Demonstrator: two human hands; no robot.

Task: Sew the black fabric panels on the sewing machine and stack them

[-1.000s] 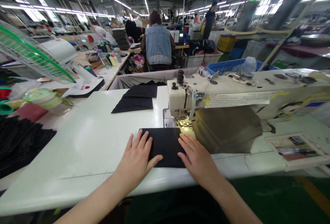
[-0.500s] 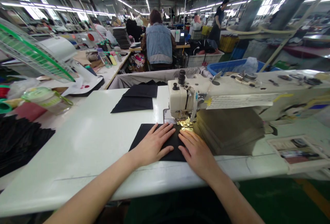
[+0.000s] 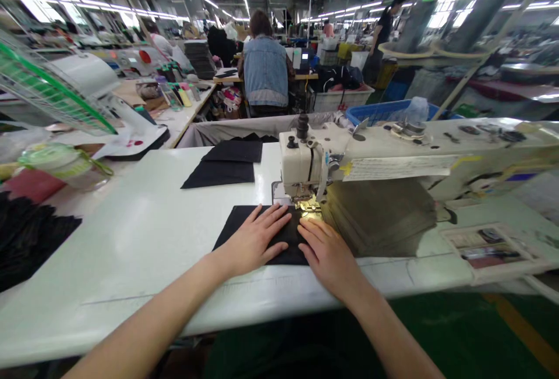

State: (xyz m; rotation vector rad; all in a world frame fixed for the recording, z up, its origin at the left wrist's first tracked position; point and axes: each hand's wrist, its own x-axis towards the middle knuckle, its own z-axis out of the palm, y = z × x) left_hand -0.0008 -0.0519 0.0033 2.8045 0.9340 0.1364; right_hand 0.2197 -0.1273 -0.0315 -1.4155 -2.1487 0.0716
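Note:
A black fabric panel [image 3: 231, 226] lies flat on the white table, its far right edge by the lit needle area of a cream sewing machine [image 3: 301, 160]. My left hand [image 3: 257, 236] rests on the panel with fingers stretched forward and thumb apart. On the panel's right edge lies my right hand [image 3: 329, 251], its fingers extended flat close to the presser foot [image 3: 311, 207]. Part of the panel is hidden under both hands. Two black fabric pieces [image 3: 225, 163] lie overlapped behind, near the table's far edge. Under the machine arm sits a stack of olive-brown panels [image 3: 382, 213].
A white fan [image 3: 94, 82] and a lidded container [image 3: 63, 160] stand at the left, with piled black fabric [image 3: 30, 239] nearer. A small tray [image 3: 491, 251] of tools is at the right. Ahead, a person in a denim vest [image 3: 265, 70] sits; a blue basket [image 3: 388, 114] stands behind the machine.
The view has shifted slightly, so the scene sits a little further left and higher. Both hands keep nearly the same places on the black panel.

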